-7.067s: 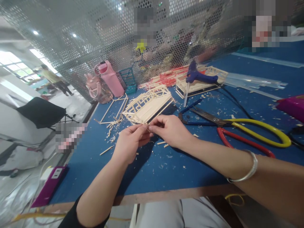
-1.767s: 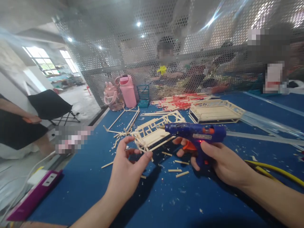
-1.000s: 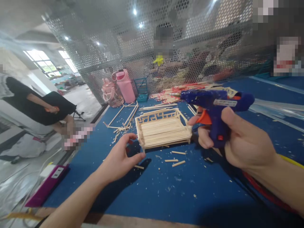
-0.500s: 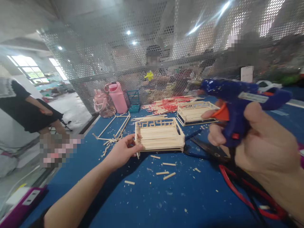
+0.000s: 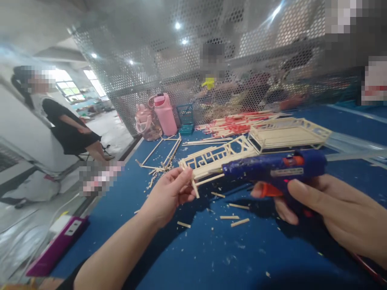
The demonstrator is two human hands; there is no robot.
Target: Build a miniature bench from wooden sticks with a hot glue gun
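Note:
My left hand [image 5: 169,195] pinches the near corner of a small bed-like frame of thin wooden sticks [image 5: 217,158] and holds it tilted above the blue table [image 5: 187,257]. My right hand [image 5: 329,213] grips a blue hot glue gun [image 5: 272,169] with an orange trigger. The gun's nozzle points left and rests at the frame's near edge, close to my left fingertips.
A second stick frame [image 5: 287,135] stands behind, with a heap of red-tipped sticks [image 5: 236,123]. Two pink bottles [image 5: 157,117] and a teal basket [image 5: 186,119] stand by the perforated metal screen. Loose stick bits [image 5: 232,215] litter the table. A person in black [image 5: 65,125] stands at left.
My left hand has lifted and tilted the stick frame off the table. My right hand has brought the glue gun down and left, so its nozzle meets the frame.

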